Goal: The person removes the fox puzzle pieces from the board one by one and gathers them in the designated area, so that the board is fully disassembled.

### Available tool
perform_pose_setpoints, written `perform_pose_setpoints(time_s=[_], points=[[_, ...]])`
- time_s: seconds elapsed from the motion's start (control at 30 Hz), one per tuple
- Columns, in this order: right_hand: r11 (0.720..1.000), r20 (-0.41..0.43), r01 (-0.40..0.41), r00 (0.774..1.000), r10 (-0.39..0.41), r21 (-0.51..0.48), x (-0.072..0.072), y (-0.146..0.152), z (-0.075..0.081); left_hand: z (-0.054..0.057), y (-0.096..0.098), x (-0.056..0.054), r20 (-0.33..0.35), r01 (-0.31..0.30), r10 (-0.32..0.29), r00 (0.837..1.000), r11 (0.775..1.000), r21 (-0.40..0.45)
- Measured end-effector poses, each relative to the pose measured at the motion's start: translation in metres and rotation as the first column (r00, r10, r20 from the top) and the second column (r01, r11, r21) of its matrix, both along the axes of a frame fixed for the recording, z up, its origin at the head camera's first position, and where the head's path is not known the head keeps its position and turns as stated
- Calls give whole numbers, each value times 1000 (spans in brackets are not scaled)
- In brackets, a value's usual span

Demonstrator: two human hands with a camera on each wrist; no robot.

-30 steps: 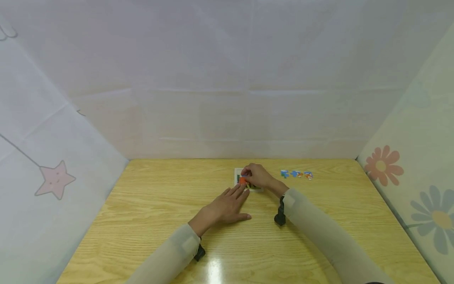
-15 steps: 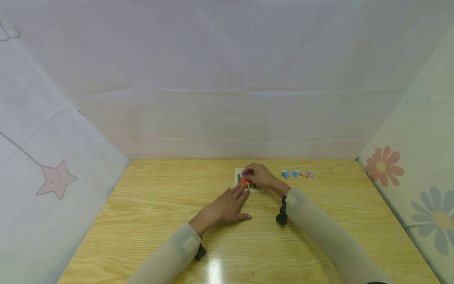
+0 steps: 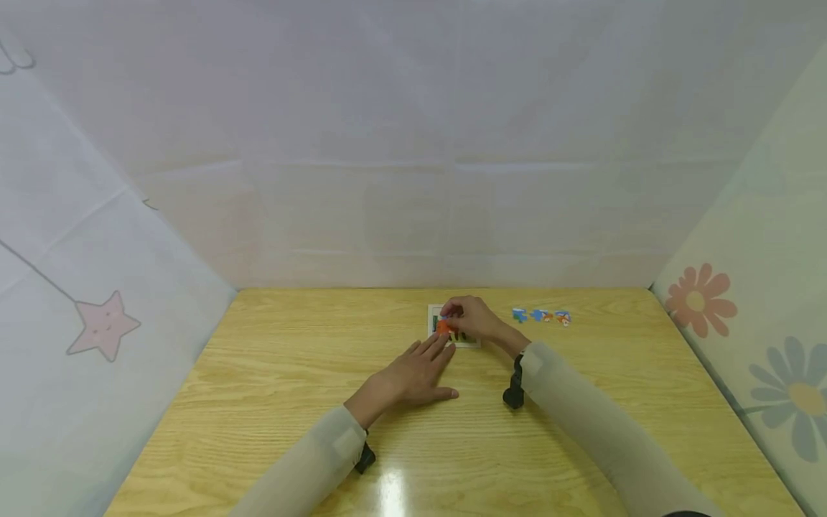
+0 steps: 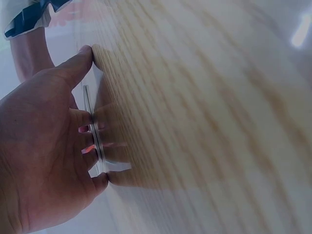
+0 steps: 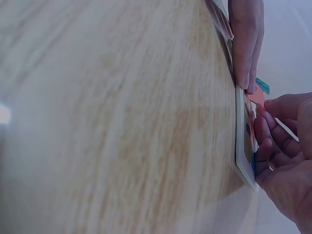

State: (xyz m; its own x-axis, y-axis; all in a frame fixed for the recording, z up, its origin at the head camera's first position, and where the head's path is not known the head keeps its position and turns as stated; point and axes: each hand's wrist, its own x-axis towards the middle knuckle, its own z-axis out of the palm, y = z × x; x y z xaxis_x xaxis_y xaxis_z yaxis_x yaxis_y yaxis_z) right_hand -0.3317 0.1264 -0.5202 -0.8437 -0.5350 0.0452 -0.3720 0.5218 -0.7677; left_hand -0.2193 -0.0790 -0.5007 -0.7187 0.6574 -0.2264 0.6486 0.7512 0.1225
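Note:
A small jigsaw puzzle tray [image 3: 431, 319] with a pale rim lies near the table's back edge. My left hand [image 3: 413, 377] reaches it from the front, fingers straight and spread, fingertips at its near rim and on an orange area [image 3: 442, 327]. My right hand [image 3: 472, 318] bends over the tray, covering its right part. In the right wrist view, thumb and forefinger pinch a small orange-red puzzle piece [image 5: 260, 110] close over the tray [image 5: 240, 136], mostly hidden by the fingers. The left wrist view shows the left palm [image 4: 44, 136] low beside the table.
Several loose puzzle pieces, blue with orange and white, lie in a row to the right of the tray, one of them a blue-green piece [image 3: 520, 315] and another a fox-patterned piece [image 3: 563, 317]. Pale cloth walls [image 3: 349, 215] enclose the wooden table [image 3: 278, 373].
Hardly anything differs: both hands stay at the tray, and the right fingers shift only slightly over the orange area. The loose pieces stay where they were.

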Motion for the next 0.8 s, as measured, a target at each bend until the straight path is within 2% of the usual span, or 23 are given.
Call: perform_pose_setpoints(time_s=[0.57, 0.8], points=[[997, 2, 39, 999, -39, -63, 2, 0, -5, 2, -1, 1, 16, -2, 1, 1000, 1000, 19], [991, 55, 88, 995, -83, -105, 5, -1, -3, 5, -1, 2, 20, -3, 3, 1000, 999, 32]])
